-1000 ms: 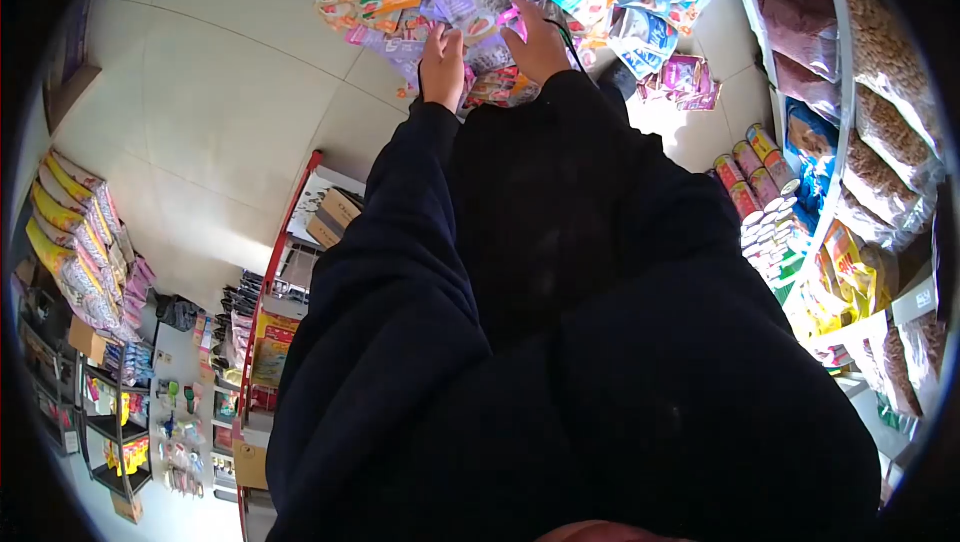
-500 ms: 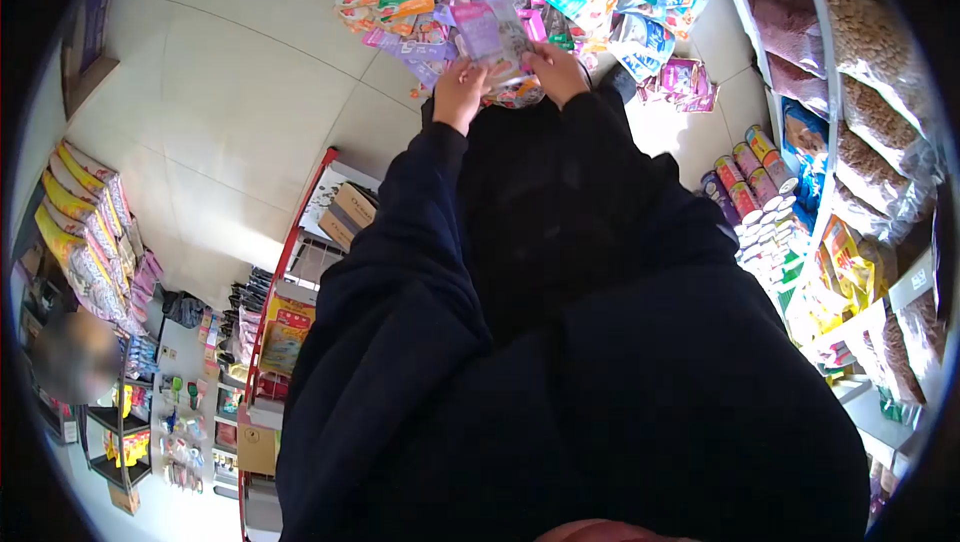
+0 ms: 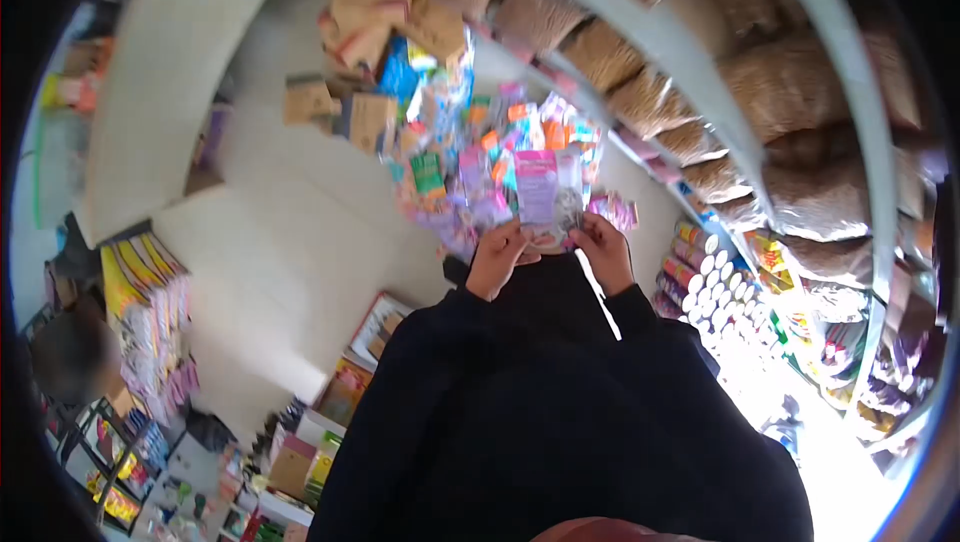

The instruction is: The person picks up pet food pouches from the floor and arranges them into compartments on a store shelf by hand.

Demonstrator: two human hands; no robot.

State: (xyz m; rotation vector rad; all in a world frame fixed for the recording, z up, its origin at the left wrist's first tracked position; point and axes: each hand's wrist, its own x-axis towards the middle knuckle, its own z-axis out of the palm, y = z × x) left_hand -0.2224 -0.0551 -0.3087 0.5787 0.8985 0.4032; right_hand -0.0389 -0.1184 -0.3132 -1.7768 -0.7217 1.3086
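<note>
A purple and pink pouch (image 3: 537,194) with a picture at its lower right is upright in front of me. My left hand (image 3: 497,260) is closed on its lower left corner. My right hand (image 3: 606,250) pinches its lower right edge. Just beyond the pouch, many small colourful pouches (image 3: 468,182) lie heaped on the floor, among them a green packet (image 3: 427,175). A few pink packets (image 3: 613,210) lie at the heap's right side. The print is blurred.
Cardboard boxes (image 3: 372,122) stand beyond the heap. Shelves on the right hold large bags of brown pellets (image 3: 800,182), with stacked cans (image 3: 715,277) below. Large yellow and pink bags (image 3: 150,312) are stacked at left, near a blurred person (image 3: 72,357). A display rack (image 3: 345,387) stands at lower left.
My view has tilted up and turned, so boxes and more of the right shelves now show. The pouch remains in both hands, now standing more upright.
</note>
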